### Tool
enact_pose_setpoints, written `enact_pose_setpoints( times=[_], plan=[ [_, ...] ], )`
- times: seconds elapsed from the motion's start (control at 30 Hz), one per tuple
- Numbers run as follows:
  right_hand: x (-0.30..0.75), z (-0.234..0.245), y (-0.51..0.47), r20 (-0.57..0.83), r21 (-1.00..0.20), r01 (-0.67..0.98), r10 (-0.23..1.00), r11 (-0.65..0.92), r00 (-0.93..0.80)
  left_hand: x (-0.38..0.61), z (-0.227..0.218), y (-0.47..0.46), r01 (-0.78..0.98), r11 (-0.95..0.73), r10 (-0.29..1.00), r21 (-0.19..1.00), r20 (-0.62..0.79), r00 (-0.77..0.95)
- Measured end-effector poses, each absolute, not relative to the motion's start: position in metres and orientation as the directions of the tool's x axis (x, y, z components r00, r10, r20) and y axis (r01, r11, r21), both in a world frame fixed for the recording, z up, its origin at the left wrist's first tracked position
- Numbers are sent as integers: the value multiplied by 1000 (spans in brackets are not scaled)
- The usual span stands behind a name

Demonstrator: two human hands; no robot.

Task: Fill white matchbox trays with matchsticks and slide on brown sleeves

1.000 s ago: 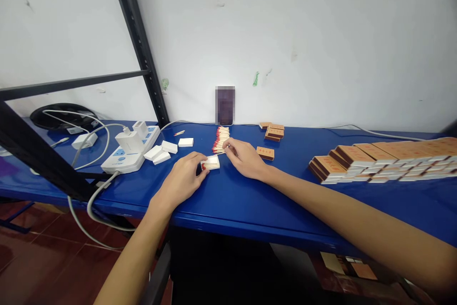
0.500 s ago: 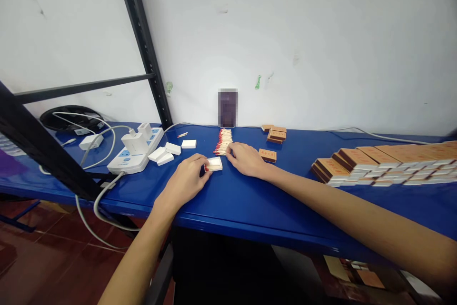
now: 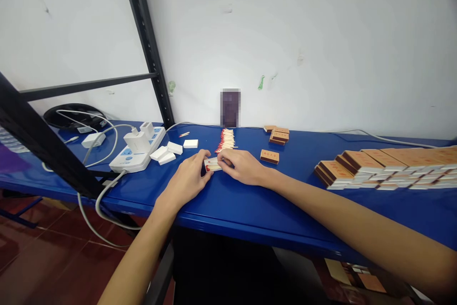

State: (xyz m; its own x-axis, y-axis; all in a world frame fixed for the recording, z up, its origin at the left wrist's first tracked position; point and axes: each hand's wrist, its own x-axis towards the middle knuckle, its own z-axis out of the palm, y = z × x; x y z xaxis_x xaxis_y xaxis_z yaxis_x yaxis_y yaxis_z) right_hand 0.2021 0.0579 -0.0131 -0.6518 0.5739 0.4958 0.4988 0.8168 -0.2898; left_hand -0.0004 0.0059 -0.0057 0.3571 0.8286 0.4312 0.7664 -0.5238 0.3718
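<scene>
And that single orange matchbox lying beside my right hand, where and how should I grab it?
Probably pinch the matchbox by its two long sides, coming down from above with the right hand once free, thumb on the near side. It lies flat, apart from the boxes behind, its long near side facing you.

white open tray [image 3: 210, 160], w/ red-tipped matches [image 3: 213, 167] lengthwise inside, sits nr the loose match pile [image 3: 226, 141].

2 chargers [image 3: 137, 143] on power strip [image 3: 129, 158]

Tray [image 3: 213, 164] partly behind right fingers [image 3: 227, 155]; matchbox stack [image 3: 387, 166] cropped
</scene>
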Motion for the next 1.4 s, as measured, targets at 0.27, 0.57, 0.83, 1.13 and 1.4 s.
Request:
enact_pose_setpoints(
  times=[0.27,0.57,0.83,1.13,1.4],
  plan=[
    [202,-15,65,468,-418,645,760,639,-450,3,-1,3,782,-557,803,279,421,422],
    [203,-18,75,348,-346,774,839,529,-418,2,-1,3,786,-550,813,280,393,429],
    [205,-23,76,385,-321,721,781,614,-492,1,-2,4,799,-527,828,290,386,407],
    [204,-14,61,418,-291,543,615,788,-668,0,-5,3,803,-499,852,327,357,383],
    [205,-21,70,401,-294,736,778,609,-484,1,-1,1,812,-513,842,280,348,412]
  ],
)
